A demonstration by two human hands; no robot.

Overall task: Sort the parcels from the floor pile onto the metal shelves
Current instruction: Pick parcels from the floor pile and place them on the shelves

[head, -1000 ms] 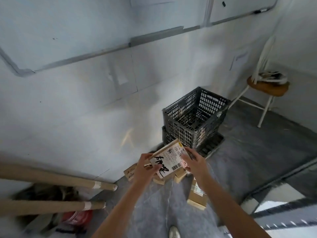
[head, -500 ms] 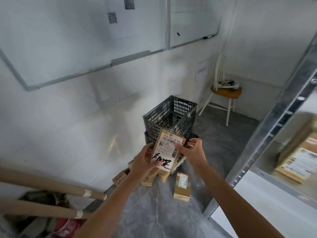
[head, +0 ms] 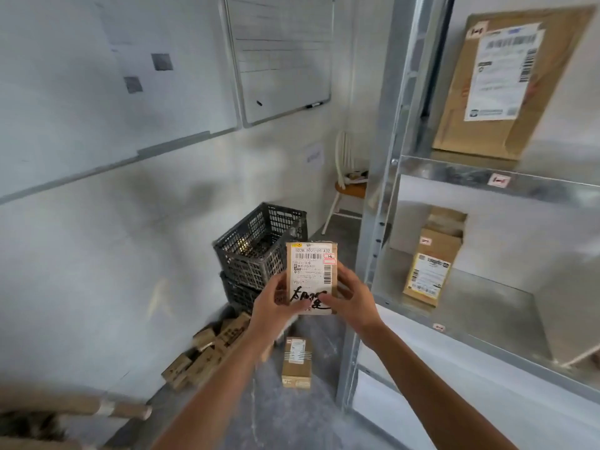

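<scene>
I hold a small cardboard parcel (head: 312, 271) upright in front of me, its white label with black handwriting facing me. My left hand (head: 276, 306) grips its lower left side and my right hand (head: 349, 298) grips its lower right side. Below, the floor pile of small boxes (head: 207, 352) lies against the wall, with one labelled parcel (head: 297, 362) lying apart on the grey floor. The metal shelves (head: 487, 180) stand on the right. A large flat parcel (head: 506, 82) leans on the upper shelf and a small box (head: 431, 267) stands on the middle shelf.
Two stacked dark plastic crates (head: 259, 251) sit by the wall behind the held parcel. A wooden chair (head: 349, 186) stands in the far corner. Whiteboards (head: 282, 56) hang on the wall. Cardboard tubes (head: 81, 407) lie at the lower left.
The view has swung up and to the right, bringing the metal shelves into sight. Both hands have raised the parcel and turned it upright with the label facing me.
</scene>
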